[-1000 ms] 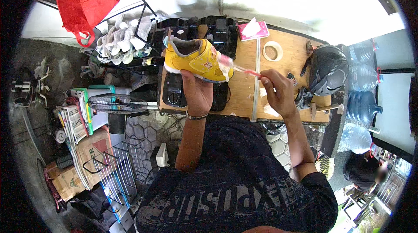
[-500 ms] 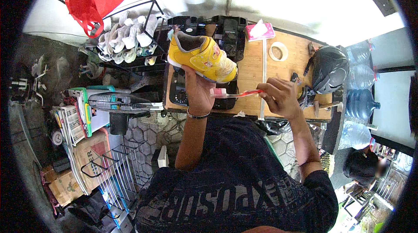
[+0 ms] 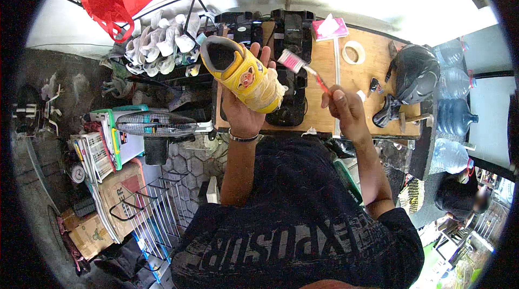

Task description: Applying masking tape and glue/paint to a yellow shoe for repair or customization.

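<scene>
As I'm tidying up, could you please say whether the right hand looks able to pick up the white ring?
Probably not as it stands: the right hand holds the toothbrush, though nothing seems to block its way to the white ring.

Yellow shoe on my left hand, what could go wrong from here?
The yellow shoe might tip or slip: your left hand supports it from beneath, with some fingertips stretched out beyond it. The pale, ragged layer over its toe could snag on the bristles of the toothbrush in your right hand.
</scene>
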`<state>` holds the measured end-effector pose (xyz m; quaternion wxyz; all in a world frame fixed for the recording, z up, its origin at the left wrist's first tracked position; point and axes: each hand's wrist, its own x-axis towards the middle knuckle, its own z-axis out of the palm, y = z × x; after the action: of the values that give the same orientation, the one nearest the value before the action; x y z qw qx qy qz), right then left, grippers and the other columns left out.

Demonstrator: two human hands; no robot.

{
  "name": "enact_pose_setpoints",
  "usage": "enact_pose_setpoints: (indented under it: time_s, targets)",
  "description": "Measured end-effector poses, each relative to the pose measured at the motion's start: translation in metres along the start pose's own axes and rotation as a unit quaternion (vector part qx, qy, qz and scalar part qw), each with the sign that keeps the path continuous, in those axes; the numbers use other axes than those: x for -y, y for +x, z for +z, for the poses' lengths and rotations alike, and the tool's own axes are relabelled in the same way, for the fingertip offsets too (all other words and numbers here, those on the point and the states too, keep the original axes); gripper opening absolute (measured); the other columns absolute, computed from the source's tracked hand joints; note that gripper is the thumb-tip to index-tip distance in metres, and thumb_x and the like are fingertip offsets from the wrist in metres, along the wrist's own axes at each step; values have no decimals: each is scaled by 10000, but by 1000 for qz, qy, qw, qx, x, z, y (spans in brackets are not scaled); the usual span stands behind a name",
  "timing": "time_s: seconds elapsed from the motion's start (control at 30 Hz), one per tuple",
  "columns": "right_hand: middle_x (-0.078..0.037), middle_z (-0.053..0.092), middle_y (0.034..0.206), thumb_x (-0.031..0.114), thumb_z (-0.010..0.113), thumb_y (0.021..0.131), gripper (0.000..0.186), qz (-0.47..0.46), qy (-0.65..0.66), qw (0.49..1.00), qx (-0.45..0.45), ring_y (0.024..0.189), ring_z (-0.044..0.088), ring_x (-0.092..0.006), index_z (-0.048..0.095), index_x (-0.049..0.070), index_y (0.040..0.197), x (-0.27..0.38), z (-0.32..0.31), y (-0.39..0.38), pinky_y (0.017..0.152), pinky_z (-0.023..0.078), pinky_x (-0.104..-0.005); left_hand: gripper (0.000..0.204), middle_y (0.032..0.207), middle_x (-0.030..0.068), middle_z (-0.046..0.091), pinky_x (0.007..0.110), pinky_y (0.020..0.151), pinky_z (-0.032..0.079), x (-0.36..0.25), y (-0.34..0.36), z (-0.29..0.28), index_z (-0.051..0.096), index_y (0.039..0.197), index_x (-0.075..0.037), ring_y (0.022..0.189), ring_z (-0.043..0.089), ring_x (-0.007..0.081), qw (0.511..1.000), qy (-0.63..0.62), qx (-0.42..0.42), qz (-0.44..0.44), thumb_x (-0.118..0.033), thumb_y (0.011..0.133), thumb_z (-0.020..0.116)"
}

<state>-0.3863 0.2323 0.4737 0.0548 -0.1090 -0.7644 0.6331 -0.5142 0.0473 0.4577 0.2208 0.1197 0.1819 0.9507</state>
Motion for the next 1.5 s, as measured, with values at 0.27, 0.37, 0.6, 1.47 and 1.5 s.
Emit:
enact_pose_setpoints:
  time_s: [0.27,0.37,0.6,1.47,1.5]
  targets:
    - [-16,419,567,357,371,1031,458,-9,-76,996,-40,549,404,-111,575,19,799,-3,8,-15,527,342,-276,640,1516,164,289,441,1187,130,4,1,-2,208,1491,-76,1431,198,336,999,-20,35,-19,-427,982,374]
    - [16,342,541,383,358,1030,490,-14,-23,999,-43,528,332,-85,564,12,785,-9,10,-28,495,284,-265,654,1520,156,283,439,1193,107,8,2,-1,195,1491,-66,1434,197,313,999,-25,36,-22,-416,976,397]
    - [-106,506,610,351,354,1027,442,31,-74,993,-85,539,488,-219,581,21,840,-20,9,-45,547,403,-353,610,1499,157,321,439,1192,124,15,3,0,231,1478,-54,1425,223,320,997,-68,15,-35,-395,988,361]
    - [-66,573,731,181,555,963,190,-186,-161,953,-175,608,570,-162,604,2,1009,-25,36,-57,540,436,-302,668,1459,161,381,465,1098,329,13,-28,-8,285,1463,-100,1313,408,328,998,17,-57,-26,-534,964,379]
    - [-66,573,731,181,555,963,190,-203,-164,949,-176,608,570,-162,604,2,1009,-20,35,-55,540,436,-302,680,1449,142,400,464,1074,363,14,-29,-8,301,1457,-119,1282,449,309,996,52,-71,-6,-566,950,369]
